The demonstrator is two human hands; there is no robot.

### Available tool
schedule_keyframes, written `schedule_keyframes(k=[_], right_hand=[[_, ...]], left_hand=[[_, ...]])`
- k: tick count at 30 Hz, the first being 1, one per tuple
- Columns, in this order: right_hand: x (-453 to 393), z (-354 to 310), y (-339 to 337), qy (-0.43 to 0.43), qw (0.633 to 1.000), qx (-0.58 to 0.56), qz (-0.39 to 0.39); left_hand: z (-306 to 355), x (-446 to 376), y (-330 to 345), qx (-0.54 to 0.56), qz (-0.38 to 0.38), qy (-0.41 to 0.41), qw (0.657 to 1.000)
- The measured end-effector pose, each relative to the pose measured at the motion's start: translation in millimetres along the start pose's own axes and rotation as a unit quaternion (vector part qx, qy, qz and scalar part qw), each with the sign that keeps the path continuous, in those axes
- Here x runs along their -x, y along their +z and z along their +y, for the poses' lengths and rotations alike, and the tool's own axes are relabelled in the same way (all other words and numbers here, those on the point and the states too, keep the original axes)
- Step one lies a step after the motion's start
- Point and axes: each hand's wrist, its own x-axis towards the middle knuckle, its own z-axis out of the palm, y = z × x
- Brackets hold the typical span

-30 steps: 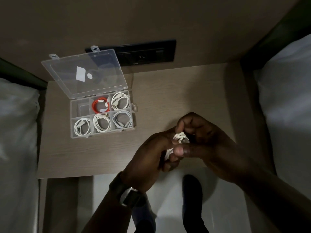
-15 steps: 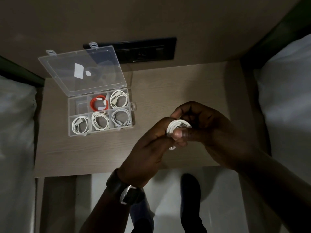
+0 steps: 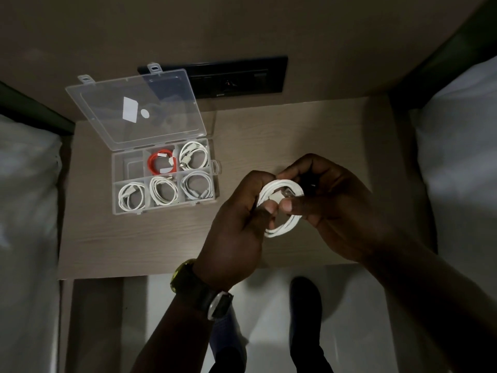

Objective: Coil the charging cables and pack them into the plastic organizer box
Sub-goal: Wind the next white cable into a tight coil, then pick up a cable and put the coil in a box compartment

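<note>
Both hands hold one coiled white cable (image 3: pixel 282 226) above the wooden table (image 3: pixel 269 141), right of the box. My left hand (image 3: pixel 236 227) pinches the coil's left side; my right hand (image 3: pixel 330 203) pinches its plug end from the right. The clear plastic organizer box (image 3: pixel 215 168) lies open at the table's left, its lid (image 3: pixel 134 106) tilted back. A red cable (image 3: pixel 161 164) sits in the top middle compartment. White coiled cables fill the top right compartment and all three bottom ones. The top left compartment (image 3: pixel 129 165) holds no cable.
A black socket panel (image 3: pixel 236 76) is set in the wall behind the table. White bedding lies at the left (image 3: pixel 27 211) and at the right (image 3: pixel 462 170). Below the table's front edge I see the pale floor and my dark shoe (image 3: pixel 304 300).
The hands rose and shifted away from the table's front edge toward its middle. The bunched cable now shows as a wider round coil between the fingers.
</note>
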Motion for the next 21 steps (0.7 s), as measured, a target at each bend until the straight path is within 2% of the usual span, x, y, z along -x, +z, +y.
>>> schedule_keyframes(k=[4, 9, 11, 14, 16, 21], right_hand=[[-2, 4, 11, -0.042, 0.998, 0.041, 0.026], [0, 10, 18, -0.058, 0.965, 0.232, 0.111], [-1, 11, 17, -0.033, 0.976, 0.192, 0.100], [-3, 14, 16, 0.010, 0.999, 0.028, 0.043], [-9, 18, 18, 0.010, 0.999, 0.020, 0.042], [-43, 35, 42, 0.013, 0.990, 0.113, 0.086]], left_hand=[[0, 1, 6, -0.059, 0.070, 0.047, 0.995], [-2, 6, 5, -0.054, 0.114, 0.036, 0.991], [-2, 9, 2, 0.015, 0.120, 0.018, 0.992], [-6, 11, -8, 0.083, 0.120, -0.009, 0.989], [-13, 11, -17, 0.054, 0.124, -0.008, 0.991], [-39, 4, -47, -0.097, 0.162, -0.002, 0.982]])
